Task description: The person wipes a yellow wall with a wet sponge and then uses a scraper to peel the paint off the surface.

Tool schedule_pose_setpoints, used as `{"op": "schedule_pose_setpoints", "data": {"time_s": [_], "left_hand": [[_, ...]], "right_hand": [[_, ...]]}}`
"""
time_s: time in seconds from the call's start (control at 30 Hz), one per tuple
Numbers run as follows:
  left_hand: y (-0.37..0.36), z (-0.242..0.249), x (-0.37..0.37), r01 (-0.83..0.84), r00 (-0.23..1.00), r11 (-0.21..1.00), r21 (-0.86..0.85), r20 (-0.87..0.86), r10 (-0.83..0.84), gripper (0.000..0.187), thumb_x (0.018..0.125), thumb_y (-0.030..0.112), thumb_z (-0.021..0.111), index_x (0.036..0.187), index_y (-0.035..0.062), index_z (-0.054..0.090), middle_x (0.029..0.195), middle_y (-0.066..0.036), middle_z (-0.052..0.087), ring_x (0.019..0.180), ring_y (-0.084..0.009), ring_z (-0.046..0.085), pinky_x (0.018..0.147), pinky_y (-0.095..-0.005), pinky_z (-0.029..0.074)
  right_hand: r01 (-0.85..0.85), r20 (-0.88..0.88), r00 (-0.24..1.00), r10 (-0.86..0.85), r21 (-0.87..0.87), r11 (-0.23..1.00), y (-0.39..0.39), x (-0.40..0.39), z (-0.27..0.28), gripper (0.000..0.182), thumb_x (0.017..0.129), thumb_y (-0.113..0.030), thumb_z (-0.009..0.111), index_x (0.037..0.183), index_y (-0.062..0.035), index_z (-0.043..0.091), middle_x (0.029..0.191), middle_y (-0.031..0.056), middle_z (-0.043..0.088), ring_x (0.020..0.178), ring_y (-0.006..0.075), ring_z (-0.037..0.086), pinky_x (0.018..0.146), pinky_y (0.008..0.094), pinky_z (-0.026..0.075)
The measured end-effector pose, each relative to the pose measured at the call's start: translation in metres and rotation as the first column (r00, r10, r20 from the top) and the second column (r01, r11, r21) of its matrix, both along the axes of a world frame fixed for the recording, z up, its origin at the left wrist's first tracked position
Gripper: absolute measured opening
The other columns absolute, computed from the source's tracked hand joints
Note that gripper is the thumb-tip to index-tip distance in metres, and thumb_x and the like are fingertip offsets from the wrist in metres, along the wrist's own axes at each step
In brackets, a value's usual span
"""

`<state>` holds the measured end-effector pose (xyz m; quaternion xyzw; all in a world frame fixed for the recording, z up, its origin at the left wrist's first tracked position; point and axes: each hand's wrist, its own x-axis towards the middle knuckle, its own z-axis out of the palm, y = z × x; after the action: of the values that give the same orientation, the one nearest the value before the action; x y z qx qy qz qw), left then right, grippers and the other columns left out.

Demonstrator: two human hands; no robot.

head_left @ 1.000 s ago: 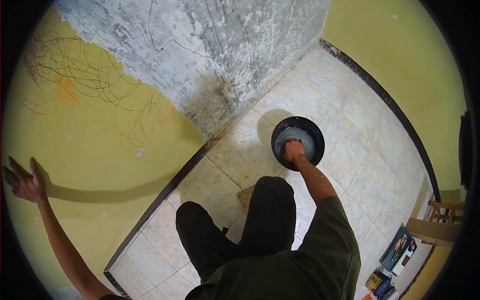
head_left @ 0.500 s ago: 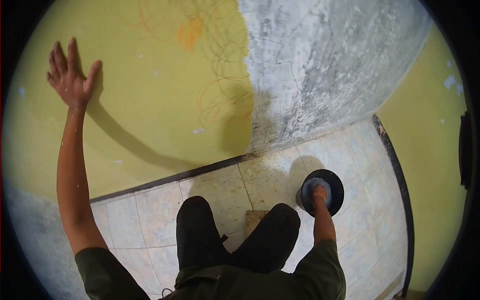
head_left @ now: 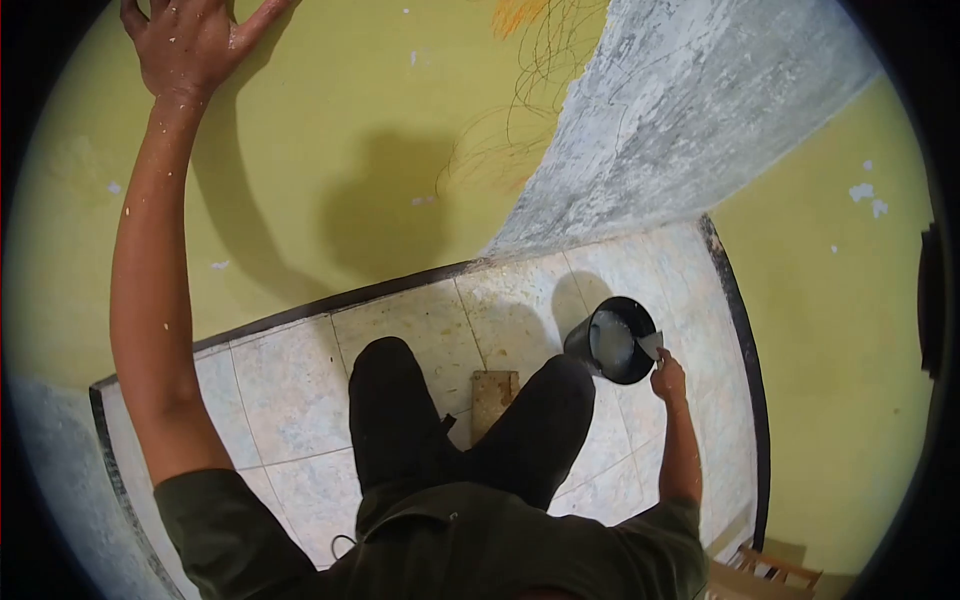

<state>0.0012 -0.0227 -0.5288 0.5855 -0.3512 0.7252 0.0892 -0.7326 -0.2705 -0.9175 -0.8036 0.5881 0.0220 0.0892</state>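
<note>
My left hand lies against the yellow-green wall at the upper left, fingers spread, with pale specks on its skin; the fingertips are cut off by the frame's top edge. At the right rim of a black bucket, my right hand is closed round a scraper with a pale flat blade. The blade reaches over the rim. Cloudy whitish liquid is visible inside the bucket, which stands on the tiled floor.
Bare grey-white plaster shows beside the painted wall. A dark skirting strip borders the tiles. Between my knees sits a stained board, with paint crumbs near it. Something wooden stands at the lower right.
My right hand has come up out of the bucket and now shows a scraper at its rim. The view has shifted, and my left hand appears higher and larger, still on the wall.
</note>
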Motion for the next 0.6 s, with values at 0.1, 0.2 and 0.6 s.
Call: {"op": "schedule_pose_setpoints", "data": {"time_s": [0.1, 0.2, 0.6], "left_hand": [[0.0, -0.002, -0.006, -0.001, 0.999, 1.0, -0.008, -0.038, 0.001, 0.093, 0.082, 0.088, 0.038, 0.159, 0.0388, 0.026, 0.171, -0.004, 0.012, 0.157, -0.0283, 0.01, 0.12, -0.0661, 0.001], [0.003, -0.004, -0.012, 0.012, 0.994, 1.0, 0.0, -0.107, -0.012, 0.09, 0.083, 0.087, 0.038, 0.159, 0.0396, 0.027, 0.171, -0.002, 0.011, 0.157, -0.027, 0.01, 0.121, -0.0644, 0.0], [0.007, -0.001, -0.003, 0.304, 0.941, 0.953, -0.003, -0.156, -0.301, 0.074, 0.085, 0.084, 0.045, 0.152, 0.054, 0.032, 0.166, 0.008, 0.026, 0.152, -0.0257, 0.028, 0.114, -0.0725, 0.022]], "right_hand": [[0.075, -0.195, 0.98, -0.031, 0.224, 0.972, 0.013, -0.008, -0.008, 0.043, 0.088, -0.015, 0.053, 0.129, -0.0122, 0.065, 0.114, 0.0247, 0.069, 0.108, 0.044, 0.066, 0.096, 0.05, 0.053], [0.085, -0.345, 0.939, 0.016, 0.276, 0.958, 0.027, 0.009, 0.014, 0.035, 0.092, -0.019, 0.051, 0.12, -0.0139, 0.072, 0.12, 0.0186, 0.07, 0.111, 0.0416, 0.066, 0.1, 0.0486, 0.051], [-0.101, 0.701, 0.461, 0.544, -0.567, 0.817, 0.03, 0.285, 0.12, 0.046, 0.099, -0.004, 0.055, 0.144, -0.0123, 0.054, 0.115, 0.0175, 0.067, 0.095, 0.0236, 0.065, 0.084, 0.031, 0.05]]}}
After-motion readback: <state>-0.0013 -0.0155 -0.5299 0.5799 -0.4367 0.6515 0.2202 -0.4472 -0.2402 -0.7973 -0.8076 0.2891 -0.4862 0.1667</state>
